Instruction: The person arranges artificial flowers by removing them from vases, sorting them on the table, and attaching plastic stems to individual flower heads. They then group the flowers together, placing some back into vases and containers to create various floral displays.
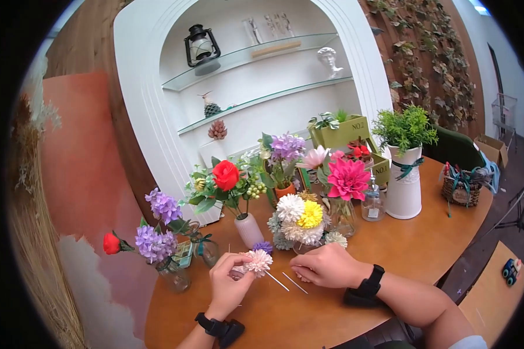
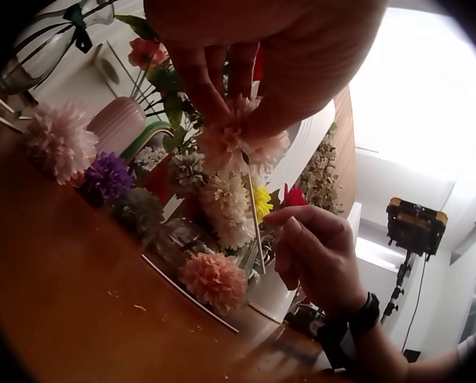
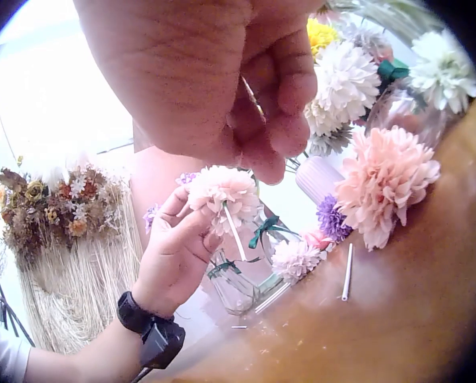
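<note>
My left hand (image 1: 230,285) pinches a pale pink flower (image 1: 258,263) just under its petals; in the left wrist view its white stem (image 2: 254,215) points down. To the right, my right hand (image 1: 332,267) hovers with loosely bent fingers close together near the stem's end, and nothing shows between them. Below it, a peach flower (image 2: 214,281) lies on the table, largely hidden by that hand in the head view. A loose white stick (image 1: 295,282) lies between the hands. Beyond my left hand are a purple flower (image 1: 262,248) and, in the left wrist view, another pale pink flower (image 2: 61,142).
Behind the hands stand a bowl of white and yellow flowers (image 1: 310,215), a pink vase (image 1: 249,231) with a red rose, and a white pitcher (image 1: 404,189) with greenery. Glass vases (image 1: 173,276) with purple flowers stand at the left. A basket (image 1: 461,189) sits at the right.
</note>
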A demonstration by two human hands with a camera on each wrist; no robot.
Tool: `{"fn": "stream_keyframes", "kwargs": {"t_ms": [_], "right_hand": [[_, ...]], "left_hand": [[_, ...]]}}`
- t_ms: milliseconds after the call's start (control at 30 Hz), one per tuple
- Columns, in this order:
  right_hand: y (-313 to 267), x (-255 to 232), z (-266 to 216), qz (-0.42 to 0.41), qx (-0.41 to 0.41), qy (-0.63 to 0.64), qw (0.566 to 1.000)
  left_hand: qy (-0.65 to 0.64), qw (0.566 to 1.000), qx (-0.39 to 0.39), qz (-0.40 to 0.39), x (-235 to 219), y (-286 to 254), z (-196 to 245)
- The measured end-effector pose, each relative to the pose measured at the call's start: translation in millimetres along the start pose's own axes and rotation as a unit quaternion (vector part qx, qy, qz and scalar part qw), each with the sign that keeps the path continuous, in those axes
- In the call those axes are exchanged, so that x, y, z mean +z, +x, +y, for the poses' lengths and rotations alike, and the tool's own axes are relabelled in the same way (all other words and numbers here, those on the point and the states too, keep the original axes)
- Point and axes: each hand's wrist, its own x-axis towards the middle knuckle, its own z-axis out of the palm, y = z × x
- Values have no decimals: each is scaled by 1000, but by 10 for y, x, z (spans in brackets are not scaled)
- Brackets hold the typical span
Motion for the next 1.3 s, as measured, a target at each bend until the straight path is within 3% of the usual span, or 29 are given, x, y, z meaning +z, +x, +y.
{"fn": "stream_keyframes", "kwargs": {"t_ms": [67,133,200,300,433,533,600,667,733,867,1000,1167,1300], "right_hand": [[0,-13,-13,-12,21,2,1000],[39,-68,-101,53,62,68,994],[31,-97,-99,35,64,92,993],[15,28,-36,52,28,131,990],[13,-7,2,62,31,161,984],[6,-32,25,82,63,145,984],[15,-23,71,179,65,90,977],[34,-73,82,207,60,84,973],[43,-133,61,276,122,121,946],[68,-149,146,338,131,118,925],[80,-104,266,324,127,122,930],[91,-187,306,332,82,-63,937],[68,-152,370,351,89,-33,931]], "left_hand": [[11,1000,14,-14,30,40,91],[22,999,28,-26,64,73,202],[17,996,7,-92,134,87,323],[-67,995,-10,-80,290,77,381],[-84,992,-9,-98,371,66,331],[-125,990,-4,-68,362,54,351],[-132,990,-18,-52,302,36,330],[-132,989,-30,-52,222,5,267],[-191,974,-108,-57,126,-40,212],[-244,955,-161,-40,-40,-129,145],[-283,940,-188,-33,-146,-218,38],[-382,893,-237,-9,-161,-287,-49],[-414,870,-266,-26,-164,-346,-82]]}}
